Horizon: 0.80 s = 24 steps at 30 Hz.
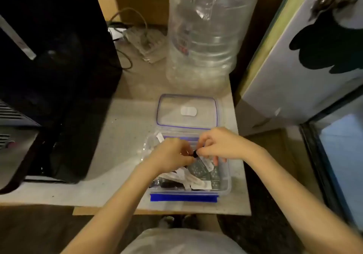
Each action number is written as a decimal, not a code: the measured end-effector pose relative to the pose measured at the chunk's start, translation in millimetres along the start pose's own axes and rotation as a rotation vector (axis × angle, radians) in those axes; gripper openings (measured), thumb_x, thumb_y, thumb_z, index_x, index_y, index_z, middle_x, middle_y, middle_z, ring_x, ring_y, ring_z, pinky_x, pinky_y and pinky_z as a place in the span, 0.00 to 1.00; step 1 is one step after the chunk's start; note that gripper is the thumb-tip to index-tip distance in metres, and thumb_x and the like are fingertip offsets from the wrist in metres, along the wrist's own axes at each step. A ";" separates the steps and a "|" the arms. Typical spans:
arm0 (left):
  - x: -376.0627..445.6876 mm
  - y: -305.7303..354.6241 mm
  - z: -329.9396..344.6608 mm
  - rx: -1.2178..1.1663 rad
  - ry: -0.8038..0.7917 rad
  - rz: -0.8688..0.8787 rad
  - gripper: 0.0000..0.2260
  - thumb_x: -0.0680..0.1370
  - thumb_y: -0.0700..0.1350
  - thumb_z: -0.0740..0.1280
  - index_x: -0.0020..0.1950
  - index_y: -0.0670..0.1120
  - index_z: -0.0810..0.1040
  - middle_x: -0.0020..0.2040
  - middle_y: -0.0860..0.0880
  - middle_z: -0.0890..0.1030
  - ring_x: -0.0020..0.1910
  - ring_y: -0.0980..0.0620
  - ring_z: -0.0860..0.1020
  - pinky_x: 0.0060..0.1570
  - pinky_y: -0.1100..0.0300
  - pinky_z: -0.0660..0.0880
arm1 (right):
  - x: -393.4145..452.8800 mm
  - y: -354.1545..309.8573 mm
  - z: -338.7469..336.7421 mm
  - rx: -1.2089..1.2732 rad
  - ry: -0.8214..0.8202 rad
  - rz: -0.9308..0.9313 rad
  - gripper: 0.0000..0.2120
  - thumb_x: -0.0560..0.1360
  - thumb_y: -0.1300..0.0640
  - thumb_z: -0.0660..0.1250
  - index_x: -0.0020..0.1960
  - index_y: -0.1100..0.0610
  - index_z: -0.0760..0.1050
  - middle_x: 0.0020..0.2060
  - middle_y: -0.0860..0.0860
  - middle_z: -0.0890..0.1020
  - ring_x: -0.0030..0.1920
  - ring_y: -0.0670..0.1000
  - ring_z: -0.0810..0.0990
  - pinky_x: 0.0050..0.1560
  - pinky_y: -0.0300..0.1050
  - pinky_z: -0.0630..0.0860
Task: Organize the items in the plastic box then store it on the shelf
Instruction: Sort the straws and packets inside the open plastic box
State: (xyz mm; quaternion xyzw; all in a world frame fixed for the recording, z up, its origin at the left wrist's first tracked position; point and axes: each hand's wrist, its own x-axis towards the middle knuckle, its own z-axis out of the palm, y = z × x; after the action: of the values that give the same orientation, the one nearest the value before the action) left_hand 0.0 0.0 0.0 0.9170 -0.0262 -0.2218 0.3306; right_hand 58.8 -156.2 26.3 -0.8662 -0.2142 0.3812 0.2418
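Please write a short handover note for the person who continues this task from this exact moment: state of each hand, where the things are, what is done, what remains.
Left hand and right hand: both over the open plastic box, together pinching a small black item in a fingertip grip.
The box stands on the counter, holding mixed packets. Its lid lies off, just behind it, before the large clear bottle.
Done: lid removed, sorting begun.
Left: finish arranging items, close the lid, put the box on the shelf, which is not in view.
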 end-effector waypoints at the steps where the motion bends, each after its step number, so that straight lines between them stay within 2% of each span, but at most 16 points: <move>1: -1.3 -3.3 6.6 -0.006 -0.021 -0.012 0.11 0.74 0.47 0.68 0.55 0.46 0.80 0.52 0.48 0.83 0.48 0.52 0.80 0.52 0.56 0.77 | 0.8 3.7 4.7 -0.002 -0.009 0.001 0.05 0.74 0.56 0.66 0.49 0.55 0.77 0.39 0.56 0.84 0.28 0.48 0.81 0.22 0.36 0.72; 4: -7.3 -11.7 24.3 -0.003 0.010 -0.013 0.11 0.75 0.45 0.68 0.56 0.46 0.80 0.53 0.48 0.83 0.49 0.53 0.80 0.54 0.57 0.78 | -1.6 9.7 18.7 -0.002 -0.007 0.030 0.07 0.74 0.58 0.65 0.52 0.56 0.76 0.40 0.58 0.84 0.29 0.49 0.80 0.22 0.36 0.72; 6: -10.4 -13.4 34.0 -0.007 0.037 0.000 0.10 0.75 0.44 0.68 0.56 0.47 0.80 0.52 0.49 0.84 0.48 0.53 0.80 0.53 0.56 0.78 | -3.2 12.2 29.7 -0.038 -0.004 0.037 0.05 0.74 0.58 0.66 0.50 0.57 0.76 0.37 0.55 0.83 0.29 0.48 0.79 0.25 0.36 0.72; 8: -12.5 -12.3 38.7 0.011 0.075 0.017 0.10 0.75 0.44 0.67 0.55 0.48 0.81 0.50 0.48 0.84 0.46 0.53 0.81 0.51 0.55 0.79 | -4.6 12.3 38.7 -0.090 0.047 0.046 0.04 0.74 0.60 0.66 0.48 0.57 0.76 0.36 0.53 0.80 0.33 0.49 0.79 0.32 0.40 0.76; 10: -13.0 -11.7 42.6 0.051 0.111 0.016 0.10 0.75 0.44 0.67 0.55 0.47 0.81 0.50 0.48 0.84 0.47 0.52 0.81 0.50 0.55 0.79 | -5.9 11.1 44.6 -0.168 0.146 0.071 0.06 0.73 0.60 0.67 0.49 0.59 0.76 0.41 0.54 0.80 0.39 0.51 0.79 0.41 0.45 0.78; 13: -11.7 -9.4 44.7 0.128 0.193 0.014 0.10 0.76 0.46 0.65 0.55 0.47 0.80 0.50 0.48 0.84 0.47 0.51 0.80 0.46 0.60 0.78 | -7.7 7.6 54.2 -0.197 0.275 0.123 0.08 0.75 0.59 0.66 0.53 0.59 0.74 0.42 0.53 0.76 0.40 0.50 0.75 0.39 0.41 0.71; 18: -8.0 -4.9 48.6 0.211 0.253 -0.020 0.11 0.77 0.50 0.64 0.53 0.46 0.79 0.49 0.48 0.81 0.46 0.50 0.79 0.41 0.62 0.71 | -3.3 1.6 71.2 -0.195 0.365 0.266 0.15 0.75 0.53 0.67 0.58 0.59 0.72 0.52 0.56 0.78 0.49 0.53 0.78 0.44 0.42 0.74; 20: -6.7 -5.4 51.6 0.242 0.244 -0.038 0.11 0.77 0.52 0.63 0.50 0.46 0.78 0.49 0.47 0.80 0.45 0.50 0.78 0.41 0.60 0.73 | 1.0 1.9 73.8 -0.193 0.376 0.314 0.18 0.74 0.52 0.68 0.60 0.59 0.72 0.54 0.56 0.77 0.51 0.54 0.78 0.45 0.43 0.75; 24: -5.7 -7.6 55.7 0.267 0.225 -0.035 0.11 0.76 0.51 0.64 0.53 0.46 0.78 0.50 0.47 0.79 0.47 0.49 0.78 0.45 0.58 0.76 | 5.9 1.4 74.2 -0.168 0.397 0.346 0.19 0.73 0.55 0.70 0.61 0.58 0.71 0.55 0.56 0.77 0.52 0.54 0.78 0.44 0.44 0.75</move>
State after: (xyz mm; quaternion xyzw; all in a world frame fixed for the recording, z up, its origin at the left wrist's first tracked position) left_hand -29.5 -26.1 -40.5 0.9720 -0.0025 -0.1182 0.2030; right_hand 6.1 -135.1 -21.7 -0.9648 -0.0425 0.2203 0.1376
